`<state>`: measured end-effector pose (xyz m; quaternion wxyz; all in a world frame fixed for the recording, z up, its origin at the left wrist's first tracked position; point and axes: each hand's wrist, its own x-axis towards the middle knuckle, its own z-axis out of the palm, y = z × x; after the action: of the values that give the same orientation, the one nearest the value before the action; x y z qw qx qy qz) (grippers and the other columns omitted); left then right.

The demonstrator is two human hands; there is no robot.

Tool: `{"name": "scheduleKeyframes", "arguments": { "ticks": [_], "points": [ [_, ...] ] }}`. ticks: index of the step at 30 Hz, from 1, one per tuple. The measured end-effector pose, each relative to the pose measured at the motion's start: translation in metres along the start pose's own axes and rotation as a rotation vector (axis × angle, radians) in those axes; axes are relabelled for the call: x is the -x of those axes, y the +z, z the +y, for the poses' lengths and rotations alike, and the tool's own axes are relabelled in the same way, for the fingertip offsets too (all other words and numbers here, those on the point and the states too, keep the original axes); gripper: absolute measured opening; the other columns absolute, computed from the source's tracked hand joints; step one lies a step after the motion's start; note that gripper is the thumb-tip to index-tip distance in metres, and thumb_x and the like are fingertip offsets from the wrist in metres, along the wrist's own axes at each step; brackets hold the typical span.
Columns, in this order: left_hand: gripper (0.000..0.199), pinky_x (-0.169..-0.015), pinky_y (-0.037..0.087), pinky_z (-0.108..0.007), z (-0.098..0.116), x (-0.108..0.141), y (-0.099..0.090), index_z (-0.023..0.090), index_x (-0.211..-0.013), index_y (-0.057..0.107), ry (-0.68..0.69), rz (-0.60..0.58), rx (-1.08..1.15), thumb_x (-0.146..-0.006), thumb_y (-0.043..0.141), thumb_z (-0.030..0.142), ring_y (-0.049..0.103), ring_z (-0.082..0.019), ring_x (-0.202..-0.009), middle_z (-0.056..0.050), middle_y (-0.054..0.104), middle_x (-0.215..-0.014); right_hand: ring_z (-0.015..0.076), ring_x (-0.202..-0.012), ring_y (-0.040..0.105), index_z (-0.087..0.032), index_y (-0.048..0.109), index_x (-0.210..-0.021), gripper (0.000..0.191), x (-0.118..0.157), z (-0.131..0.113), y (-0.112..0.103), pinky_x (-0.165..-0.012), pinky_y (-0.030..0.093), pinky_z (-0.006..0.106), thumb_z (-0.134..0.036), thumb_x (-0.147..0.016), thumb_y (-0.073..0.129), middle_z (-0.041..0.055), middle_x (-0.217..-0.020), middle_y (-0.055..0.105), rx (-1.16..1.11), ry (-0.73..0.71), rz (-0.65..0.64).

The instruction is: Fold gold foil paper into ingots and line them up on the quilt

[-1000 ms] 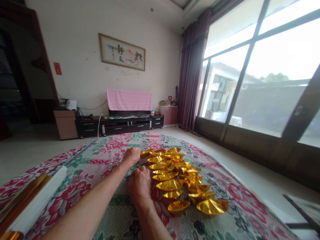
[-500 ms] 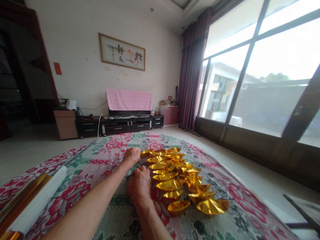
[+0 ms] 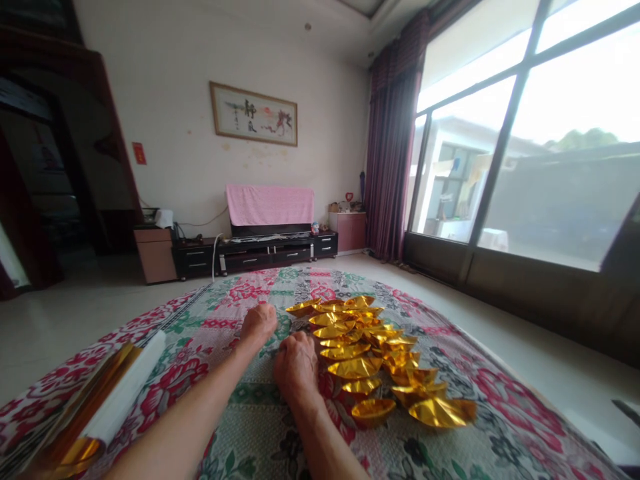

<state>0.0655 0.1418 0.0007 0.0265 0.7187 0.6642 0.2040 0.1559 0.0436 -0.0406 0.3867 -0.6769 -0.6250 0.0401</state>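
Note:
Gold foil ingots stand in rough rows on the flower-patterned cloth, the nearer ones larger in view. My left hand is curled closed over the cloth, a small gap to the left of the farthest-left foil ingot; nothing shows in it. Closer to me, my right hand rests low beside the left edge of the rows. Its knuckles face up and the fingers bend under, so whatever they may hold is hidden.
At the left edge of the cloth lies a stack of gold foil sheets with a white roll or sheet alongside. Beyond the table stand a low black cabinet and a pink cloth cover. Tall windows line the right.
My left hand has drawn back from the farthest-left foil ingot, which now stands free. My right hand keeps its place beside the rows. The whole view has shifted slightly.

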Motion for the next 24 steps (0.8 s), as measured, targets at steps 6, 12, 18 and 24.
{"name": "scheduleKeyframes", "arguments": {
  "ticks": [6, 12, 18, 24],
  "points": [
    [0.030, -0.079, 0.041, -0.022, -0.024, 0.040, -0.009, 0.022, -0.088, 0.070, 0.111, -0.017, -0.013, -0.084, 0.040, 0.021, 0.061, -0.015, -0.090, -0.004, 0.069, -0.093, 0.0207, -0.085, 0.049, -0.018, 0.067, -0.075, 0.022, 0.000, 0.000, -0.001, -0.074, 0.033, 0.029, -0.013, -0.074, 0.046, 0.0080, -0.086, 0.060, 0.043, -0.043, 0.003],
    [0.028, -0.082, 0.042, -0.023, -0.038, 0.088, -0.015, 0.019, -0.087, 0.067, 0.356, -0.044, 0.023, -0.080, 0.041, 0.013, 0.058, -0.014, -0.091, -0.006, 0.062, -0.098, 0.0201, -0.086, 0.050, -0.018, 0.067, -0.077, 0.023, 0.000, -0.002, -0.009, -0.075, 0.033, 0.027, -0.012, -0.074, 0.045, 0.0073, -0.088, 0.062, 0.102, -0.086, -0.039],
    [0.023, -0.082, 0.043, -0.025, -0.041, 0.120, -0.039, 0.017, -0.086, 0.066, 0.196, -0.025, -0.041, -0.077, 0.045, 0.013, 0.059, -0.016, -0.090, -0.008, 0.063, -0.093, 0.0204, -0.090, 0.051, -0.020, 0.065, -0.091, 0.027, 0.008, -0.021, -0.015, -0.073, 0.032, 0.028, -0.014, -0.077, 0.043, 0.0067, -0.099, 0.060, 0.149, -0.236, -0.135],
    [0.028, -0.087, 0.041, -0.026, -0.073, 0.120, -0.079, 0.018, -0.098, 0.066, 0.019, 0.305, -0.048, -0.081, 0.043, 0.018, 0.058, -0.017, -0.094, -0.008, 0.065, -0.097, 0.0165, -0.091, 0.051, -0.020, 0.063, -0.091, 0.026, 0.027, -0.049, -0.011, -0.079, 0.032, 0.025, -0.013, -0.078, 0.041, 0.0041, -0.098, 0.060, 0.015, -0.440, -0.194]
  ]
}}
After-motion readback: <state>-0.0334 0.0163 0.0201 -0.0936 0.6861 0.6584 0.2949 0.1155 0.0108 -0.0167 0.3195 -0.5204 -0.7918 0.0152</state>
